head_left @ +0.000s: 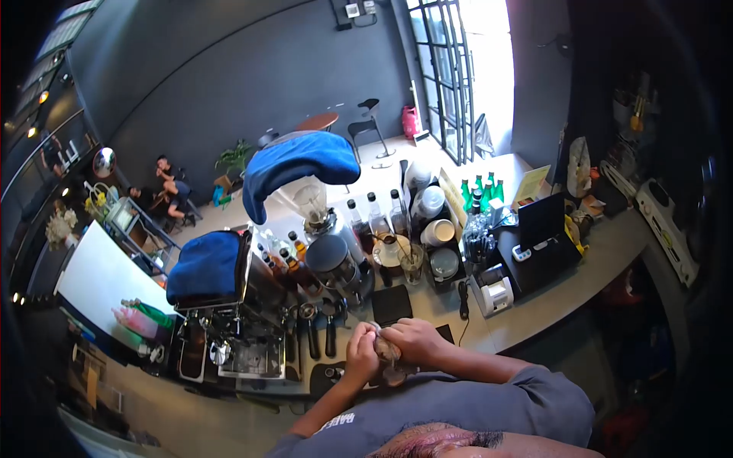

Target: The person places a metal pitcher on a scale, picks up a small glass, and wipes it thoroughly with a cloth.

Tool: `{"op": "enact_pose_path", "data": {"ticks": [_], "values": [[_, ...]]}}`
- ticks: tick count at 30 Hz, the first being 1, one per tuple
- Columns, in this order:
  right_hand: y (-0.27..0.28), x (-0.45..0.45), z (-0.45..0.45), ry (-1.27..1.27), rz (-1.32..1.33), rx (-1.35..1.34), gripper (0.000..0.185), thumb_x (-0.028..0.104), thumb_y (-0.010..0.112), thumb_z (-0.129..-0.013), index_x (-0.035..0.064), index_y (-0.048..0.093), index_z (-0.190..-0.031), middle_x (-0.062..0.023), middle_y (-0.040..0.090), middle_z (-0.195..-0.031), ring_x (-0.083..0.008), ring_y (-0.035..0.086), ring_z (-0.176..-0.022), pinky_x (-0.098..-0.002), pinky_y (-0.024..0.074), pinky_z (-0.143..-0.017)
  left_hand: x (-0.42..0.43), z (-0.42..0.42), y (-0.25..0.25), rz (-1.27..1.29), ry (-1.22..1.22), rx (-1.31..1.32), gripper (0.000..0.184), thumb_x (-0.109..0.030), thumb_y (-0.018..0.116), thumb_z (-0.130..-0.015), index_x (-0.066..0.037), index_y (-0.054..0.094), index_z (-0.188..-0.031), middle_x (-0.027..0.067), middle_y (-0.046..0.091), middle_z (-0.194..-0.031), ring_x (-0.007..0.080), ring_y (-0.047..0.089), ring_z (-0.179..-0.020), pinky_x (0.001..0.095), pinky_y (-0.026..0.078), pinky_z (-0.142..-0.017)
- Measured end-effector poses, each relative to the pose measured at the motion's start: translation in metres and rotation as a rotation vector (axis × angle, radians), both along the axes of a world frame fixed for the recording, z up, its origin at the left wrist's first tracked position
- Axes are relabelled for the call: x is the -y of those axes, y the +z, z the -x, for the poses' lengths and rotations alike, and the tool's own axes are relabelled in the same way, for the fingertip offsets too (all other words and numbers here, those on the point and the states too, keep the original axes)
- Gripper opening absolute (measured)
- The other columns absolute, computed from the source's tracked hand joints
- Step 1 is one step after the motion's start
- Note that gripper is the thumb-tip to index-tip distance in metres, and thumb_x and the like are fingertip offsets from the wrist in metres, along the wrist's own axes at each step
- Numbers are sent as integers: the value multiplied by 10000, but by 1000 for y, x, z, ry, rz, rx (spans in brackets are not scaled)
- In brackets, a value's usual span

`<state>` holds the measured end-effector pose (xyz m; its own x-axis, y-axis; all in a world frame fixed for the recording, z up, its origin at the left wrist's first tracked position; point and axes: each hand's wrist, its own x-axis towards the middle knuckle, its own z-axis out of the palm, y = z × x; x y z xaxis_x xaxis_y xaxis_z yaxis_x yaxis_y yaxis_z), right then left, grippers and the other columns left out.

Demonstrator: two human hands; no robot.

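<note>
Close in front of my chest, my left hand [362,353] and my right hand [412,340] come together, fingers closed. Between them is a small brownish, crumpled-looking item [387,351], with a pale bit at the top by my left fingers. Its lower end looks rounded and partly see-through; its kind is unclear. Just beyond my hands lies a black square mat [392,304] on the counter. Portafilters [330,328] with black handles lie to the left of my left hand. A black coffee grinder [332,259] stands behind them.
An espresso machine [240,343] stands at left, a blue cloth [205,267] on top. Another blue cloth [305,160] hangs over the grinder area. Syrup bottles [294,267], a glass jug [412,263], a receipt printer [492,294] and a dark screen [540,221] line the counter. People sit far left.
</note>
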<state>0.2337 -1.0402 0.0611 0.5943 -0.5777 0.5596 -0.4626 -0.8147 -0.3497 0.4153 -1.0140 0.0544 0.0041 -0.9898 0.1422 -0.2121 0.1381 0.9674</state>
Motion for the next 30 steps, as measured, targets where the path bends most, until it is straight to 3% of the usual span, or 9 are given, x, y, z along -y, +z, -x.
{"op": "enact_pose_path", "data": {"ticks": [4, 10, 11, 15, 16, 20, 22, 28, 30], "values": [[-10, -33, -8, 99, -494, 407, 388, 307, 776, -808, 99, 630, -1100, -150, 665, -885, -334, 676, -793, -398, 522, -709, -14, 0, -22, 850, -45, -159, 273, -269, 493, -948, 2, 495, -981, 179, 529, -934, 202, 521, -787, 322, 441, -676], [0, -59, -32, 116, -812, 127, 311, 140, 748, -806, 67, 663, -1096, -169, 707, -907, -258, 675, -800, -367, 520, -774, -33, -35, -29, 749, -96, -188, 443, -442, 486, -976, 0, 508, -993, 181, 550, -938, 227, 538, -829, 344, 457, -763], [14, -70, -40, 35, -677, 33, 292, 177, 705, -833, 104, 679, -1115, -171, 699, -969, -384, 684, -832, -440, 532, -721, -38, -43, -33, 718, -83, -210, 441, -439, 486, -973, 1, 512, -994, 177, 552, -940, 227, 539, -826, 343, 457, -764], [40, -111, -94, 7, 16, 410, 337, 92, 720, -774, 80, 681, -1109, -148, 708, -1016, -336, 704, -897, -413, 563, -749, -68, -86, -24, 400, -28, -238, 340, -326, 437, -949, 5, 506, -989, 146, 550, -942, 216, 537, -812, 338, 463, -748], [42, -117, -111, 70, -25, 461, 293, 79, 722, -804, 65, 668, -1092, -168, 685, -1006, -327, 692, -901, -391, 555, -782, -79, -97, -19, 254, -25, -270, 314, -301, 429, -939, 3, 496, -983, 141, 545, -938, 213, 534, -803, 336, 466, -736], [-49, -118, -179, 173, -758, 550, 458, 238, 803, -853, 57, 649, -1245, -108, 728, -1089, -180, 682, -987, -323, 530, -857, -117, -151, -9, 932, -23, -157, 255, -250, 464, -903, -1, 472, -954, 178, 529, -945, 202, 505, -769, 346, 467, -720], [-28, -136, -193, 67, -912, 220, 438, 246, 776, -864, 54, 649, -1236, -140, 725, -1053, -242, 706, -931, -334, 539, -829, -125, -175, -11, 811, -43, -124, 291, -293, 490, -907, -5, 476, -948, 180, 532, -963, 197, 491, -768, 353, 463, -721], [45, -188, -212, -9, 161, 253, 330, 149, 703, -796, 41, 631, -1099, -145, 679, -1011, -338, 683, -934, -417, 548, -821, -150, -203, 11, 546, -49, 284, 211, -202, 459, -925, -12, 537, -974, 103, 554, -937, 194, 549, -850, 332, 459, -792], [46, -196, -212, 59, 60, 310, 327, 146, 701, -825, 46, 630, -1129, -151, 675, -1030, -338, 677, -957, -396, 543, -837, -153, -211, 7, 293, -228, -167, 239, -235, 540, -924, -12, 543, -1009, 126, 572, -963, 208, 569, -868, 342, 474, -792]]}}
